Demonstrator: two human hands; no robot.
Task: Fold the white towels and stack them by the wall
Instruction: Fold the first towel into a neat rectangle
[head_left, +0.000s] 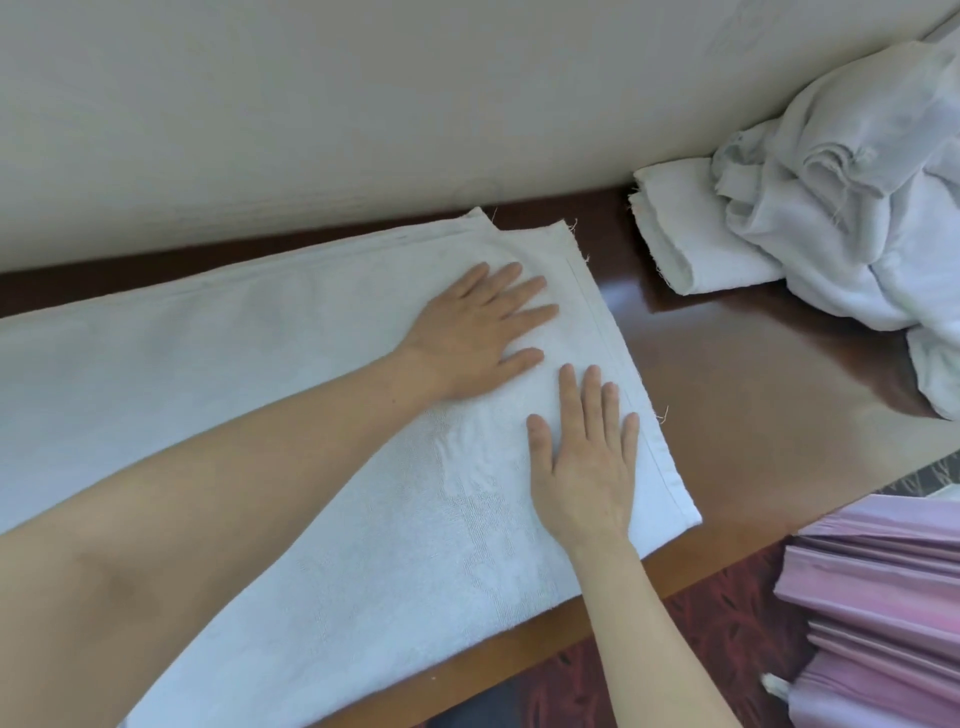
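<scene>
Now left hand (483, 332), right hand (587, 467) pressing flat on towel (260, 415) near hem; table (753, 415) beyond.

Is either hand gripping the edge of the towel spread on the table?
No, the left hand and the right hand both lie flat, fingers straight, on top of the white towel.

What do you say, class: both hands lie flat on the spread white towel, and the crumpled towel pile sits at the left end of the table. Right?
No. The head view shows the crumpled towel pile at the right end of the table, not the left. The left hand and right hand do lie flat on the spread white towel.
</scene>
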